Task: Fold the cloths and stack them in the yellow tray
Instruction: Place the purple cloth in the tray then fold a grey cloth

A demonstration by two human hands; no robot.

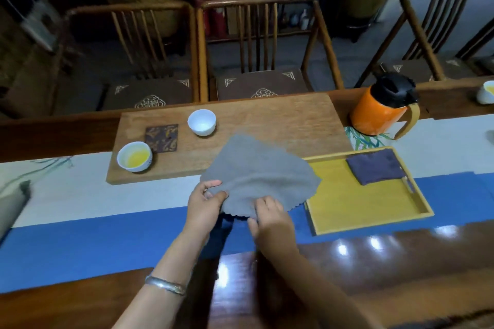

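Note:
A grey cloth (256, 171) with a zigzag edge is spread out loosely, lifted over the wooden board and the left rim of the yellow tray (355, 208). My left hand (204, 201) pinches its near left corner. My right hand (268, 215) grips the near edge a little to the right. A dark purple cloth (377, 169), folded into a rectangle, lies in the far right part of the tray.
A wooden board (280, 120) carries a white empty cup (201, 122), a cup of yellow tea (135, 156) and a dark coaster (161, 138). An orange thermos (382, 112) stands behind the tray. A blue and white runner (93, 243) crosses the table; chairs line the far side.

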